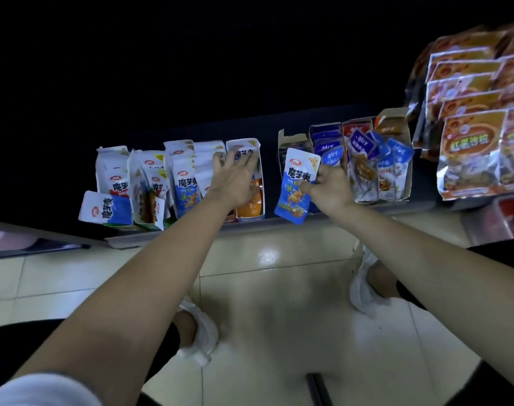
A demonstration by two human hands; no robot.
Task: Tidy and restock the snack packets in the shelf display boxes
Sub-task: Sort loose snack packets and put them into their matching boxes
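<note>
A row of open display boxes stands on a dark low shelf (279,222). My left hand (235,178) reaches into the white box with orange packets (249,205), its fingers spread over the packets at the back. My right hand (327,187) pinches a blue and white snack packet (295,186), held upright in the gap in front of a brown box (293,142). To the left stand more white boxes of the same packets (185,177), and one loose packet (106,208) lies tilted at the shelf's left end.
Right of my right hand are boxes of small blue packets (367,162). Large orange bags (469,153) hang at the far right. Below the shelf is a beige tiled floor (264,288) with my white shoes on it.
</note>
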